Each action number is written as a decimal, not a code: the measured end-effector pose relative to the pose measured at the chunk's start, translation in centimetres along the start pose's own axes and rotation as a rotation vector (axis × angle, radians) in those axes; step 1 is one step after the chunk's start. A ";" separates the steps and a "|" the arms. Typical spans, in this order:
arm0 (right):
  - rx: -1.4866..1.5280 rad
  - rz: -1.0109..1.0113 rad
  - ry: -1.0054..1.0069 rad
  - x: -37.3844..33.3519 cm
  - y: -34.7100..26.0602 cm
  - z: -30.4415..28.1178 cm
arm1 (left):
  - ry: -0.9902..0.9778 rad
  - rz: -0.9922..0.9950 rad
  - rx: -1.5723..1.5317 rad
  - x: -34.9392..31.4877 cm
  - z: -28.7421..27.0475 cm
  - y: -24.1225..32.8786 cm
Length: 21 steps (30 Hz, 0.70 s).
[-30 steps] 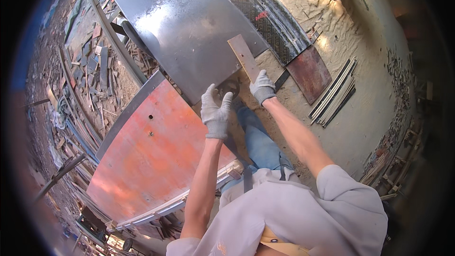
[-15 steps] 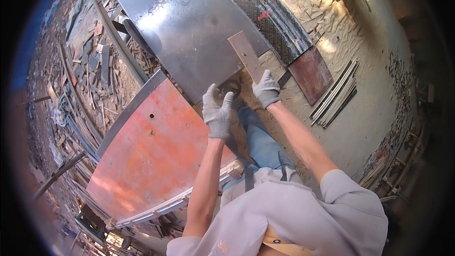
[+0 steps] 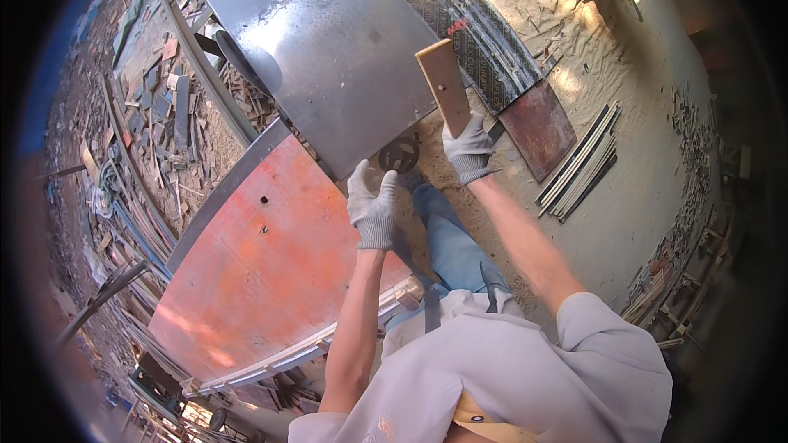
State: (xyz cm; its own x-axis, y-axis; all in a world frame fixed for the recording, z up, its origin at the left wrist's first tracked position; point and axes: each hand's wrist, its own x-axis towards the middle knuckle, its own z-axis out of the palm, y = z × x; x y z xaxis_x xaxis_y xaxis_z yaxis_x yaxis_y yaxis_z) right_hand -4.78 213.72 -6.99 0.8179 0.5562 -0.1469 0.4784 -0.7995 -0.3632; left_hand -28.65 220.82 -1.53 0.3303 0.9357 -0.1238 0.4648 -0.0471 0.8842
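Observation:
My right hand (image 3: 468, 148), in a grey knit glove, grips the lower end of a short brown wooden board (image 3: 446, 86). The board is raised and tilted, its far end over the right edge of a shiny grey metal tabletop (image 3: 336, 66). My left hand (image 3: 372, 207), gloved the same way, holds nothing; its thumb and fingers are spread apart. It hovers beside the near edge of the metal tabletop, close to the red-orange panel (image 3: 254, 254). A dark handwheel (image 3: 399, 154) shows below the tabletop, between my hands.
Dark printed sheets (image 3: 484, 41) lie right of the metal top. Next to them is a reddish-brown square panel (image 3: 538, 131). A bundle of thin strips (image 3: 579, 164) rests on the ground at right. Wood scraps (image 3: 176, 115) litter the left side, beyond a long rail (image 3: 205, 66).
The board in my right hand has shifted right and tipped more upright, showing its edge. My left hand has moved down slightly, and its fingers have opened wider.

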 end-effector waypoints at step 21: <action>0.009 -0.233 -0.804 -9.9 -10.0 -9.0 | 0.070 0.446 -0.077 2.5 -9.8 9.1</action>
State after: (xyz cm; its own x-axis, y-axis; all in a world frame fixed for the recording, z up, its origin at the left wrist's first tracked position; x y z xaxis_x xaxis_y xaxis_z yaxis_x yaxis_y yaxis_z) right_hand -14.75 214.17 6.33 0.2196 0.7016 -0.6778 0.6018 -0.6443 -0.4719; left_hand -31.62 226.13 10.61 0.4265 0.8515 0.3049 0.2264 -0.4269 0.8755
